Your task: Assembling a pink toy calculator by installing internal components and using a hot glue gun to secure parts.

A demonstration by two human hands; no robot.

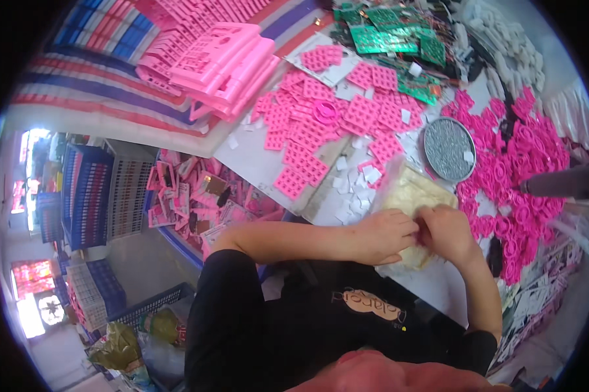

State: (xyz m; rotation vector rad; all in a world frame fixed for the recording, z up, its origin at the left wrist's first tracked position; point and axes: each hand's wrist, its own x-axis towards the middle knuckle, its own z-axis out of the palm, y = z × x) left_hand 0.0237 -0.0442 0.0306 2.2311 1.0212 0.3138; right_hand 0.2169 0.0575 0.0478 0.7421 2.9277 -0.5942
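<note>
My left hand and my right hand meet over a pale yellow, soft-looking pad at the near edge of the table. The fingers of both hands are curled in and pinched close together. Whatever is between them is too small or hidden to make out. Just beyond the pad, a round metal tin is full of tiny grey pieces. Pink rubber keypads lie in a loose pile left of it, with small white paper squares scattered nearest my left hand.
Bright pink plastic rings heap up on the right, under a dark tool. Green circuit boards lie at the back. Pink plastic cases are stacked at the far left. A blue-rimmed bin of pink parts stands beside the table.
</note>
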